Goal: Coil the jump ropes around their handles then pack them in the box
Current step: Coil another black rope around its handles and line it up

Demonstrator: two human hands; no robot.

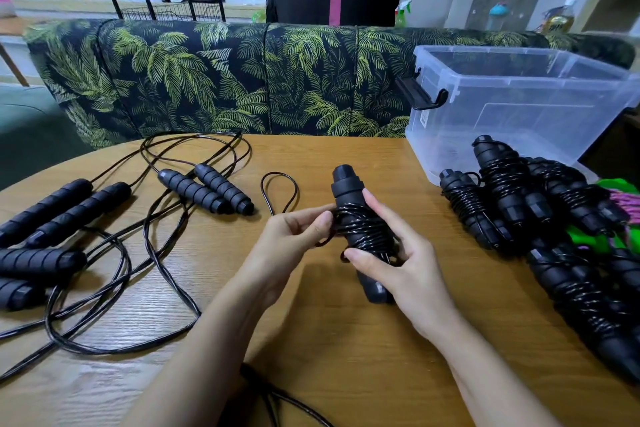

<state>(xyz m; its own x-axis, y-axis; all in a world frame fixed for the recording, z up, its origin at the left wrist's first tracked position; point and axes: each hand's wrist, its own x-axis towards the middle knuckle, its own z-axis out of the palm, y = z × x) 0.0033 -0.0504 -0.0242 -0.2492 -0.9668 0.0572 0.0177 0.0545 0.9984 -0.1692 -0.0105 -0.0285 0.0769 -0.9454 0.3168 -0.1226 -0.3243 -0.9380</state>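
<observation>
- Fingertips (pixel 322 220) of the left hand (pixel 294 239) pinch a strand of the rope (pixel 363 229) against the coil's left side; the other fingers curl underneath
- Right hand (pixel 408 263) grips the paired handles (pixel 348 191), thumb laid across the front low on the coil, fingers wrapped round the far side; the bundle is held tilted above the middle of the table (pixel 346 357)
- Just beyond the left hand a loose loop (pixel 280 192) of cord lies on the wood
- Along the right edge sits a pile of coiled ropes (pixel 502 191); behind it, at the far right corner, stands the clear box (pixel 519 107) with a black latch
- Toward the left edge lie uncoiled ropes (pixel 204 189), handles in pairs, cords tangled
- Past the far edge is a palm-print sofa (pixel 207 80); behind it a person's black top (pixel 332 3) reads "Game world", with smaller "vacation" and "forever" beneath; the word between them is blurred
</observation>
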